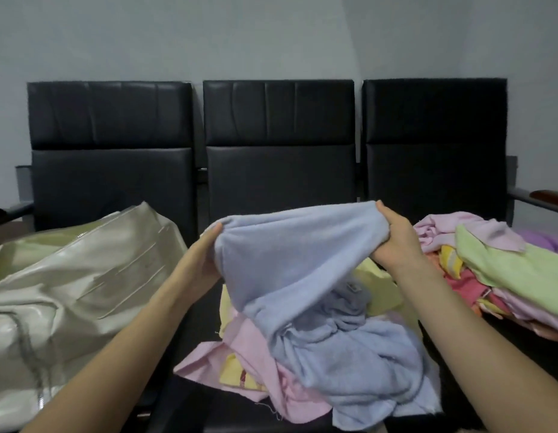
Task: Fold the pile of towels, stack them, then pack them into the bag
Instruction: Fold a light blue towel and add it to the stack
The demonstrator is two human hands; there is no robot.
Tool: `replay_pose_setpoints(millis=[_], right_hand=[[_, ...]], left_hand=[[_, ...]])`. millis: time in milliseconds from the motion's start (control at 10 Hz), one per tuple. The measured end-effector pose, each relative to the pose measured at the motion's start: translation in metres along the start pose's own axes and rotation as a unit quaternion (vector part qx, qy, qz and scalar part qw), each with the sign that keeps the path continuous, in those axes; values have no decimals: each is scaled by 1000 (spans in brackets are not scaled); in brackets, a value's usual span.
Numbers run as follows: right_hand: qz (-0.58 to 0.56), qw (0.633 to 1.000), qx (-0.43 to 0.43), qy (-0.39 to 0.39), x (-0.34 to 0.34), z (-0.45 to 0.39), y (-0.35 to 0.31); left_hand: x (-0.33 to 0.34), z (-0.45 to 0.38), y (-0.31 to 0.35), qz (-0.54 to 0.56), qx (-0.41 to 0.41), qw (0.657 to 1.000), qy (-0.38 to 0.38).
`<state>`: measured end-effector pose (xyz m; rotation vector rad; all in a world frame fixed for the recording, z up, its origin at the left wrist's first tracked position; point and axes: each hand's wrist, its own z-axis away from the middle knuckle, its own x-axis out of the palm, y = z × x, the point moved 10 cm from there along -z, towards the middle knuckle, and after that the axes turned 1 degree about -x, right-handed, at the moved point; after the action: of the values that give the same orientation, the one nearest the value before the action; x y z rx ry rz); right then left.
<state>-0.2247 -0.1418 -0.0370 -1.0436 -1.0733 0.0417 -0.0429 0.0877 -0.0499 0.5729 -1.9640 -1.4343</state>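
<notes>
1. The step in hand looks like the folding stage: one blue towel is being lifted out of the loose pile on the middle seat of a row of black chairs.
2. The left hand holds the towel's upper edge on one side, its grip closed on the cloth, with the fingers mostly hidden behind the fabric.
3. The right hand has its fingers curled round a bunched part of the same edge, so that grip is also closed on the towel.
4. The towel's top hangs stretched between the two hands above the seat, while its lower part lies crumpled on the pink and yellow towels beneath.
5. More towels, green, pink and orange, lie heaped on the seat at the right edge of the row; whether they are folded I cannot tell.
6. The bag, pale and glossy, lies on the left seat, just beside the left forearm.
7. The next move probably calls for lifting the towel free, finding its corners and spreading it flat before folding; the bunched right-hand hold would need shifting to a corner.
</notes>
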Motion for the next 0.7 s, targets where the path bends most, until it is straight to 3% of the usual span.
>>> replay_pose_setpoints(millis=[100,400,600,700], right_hand=[[10,998,-46,-33,57,12,-47],[99,948,-277,-118,244,86,-220],[103,923,-355,-109,272,90,-292],[173,925,-330,-72,248,57,-281]], left_hand=[[21,-14,54,127,-13,991,38],[98,-34,286,191,95,976,47],[113,-42,363,141,210,967,43],[103,-56,334,12,185,980,74]])
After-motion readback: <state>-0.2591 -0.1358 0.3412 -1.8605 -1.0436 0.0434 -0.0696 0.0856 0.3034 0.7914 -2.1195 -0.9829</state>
